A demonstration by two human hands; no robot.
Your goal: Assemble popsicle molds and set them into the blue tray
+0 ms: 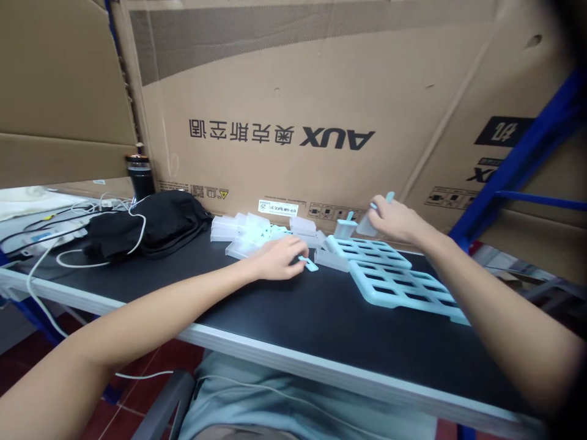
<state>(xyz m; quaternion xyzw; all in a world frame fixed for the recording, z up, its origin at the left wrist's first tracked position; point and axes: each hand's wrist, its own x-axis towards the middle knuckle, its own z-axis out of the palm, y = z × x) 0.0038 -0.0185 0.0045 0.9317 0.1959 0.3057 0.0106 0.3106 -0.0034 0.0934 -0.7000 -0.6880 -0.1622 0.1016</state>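
Between the fingertips of my left hand (283,258) is a light blue popsicle stick (309,264), close to the table top. My right hand (393,219), raised at the back, grips a clear popsicle mold (365,226) with a blue stick end showing above the fingers. Left of it a second popsicle mold (345,228) stands upright with a blue stick in its top. Below my right hand lie two light blue grid trays, a rear tray (403,261) and a front tray (380,299). Several clear mold cups (227,229) lie behind my left hand, partly hidden by it.
A large cardboard box (275,73) walls off the back of the black table (293,324). To the left are a black cloth bag (151,220), a dark bottle (140,177) and tangled white cables (41,244). A blue metal post (518,146) rises at right.
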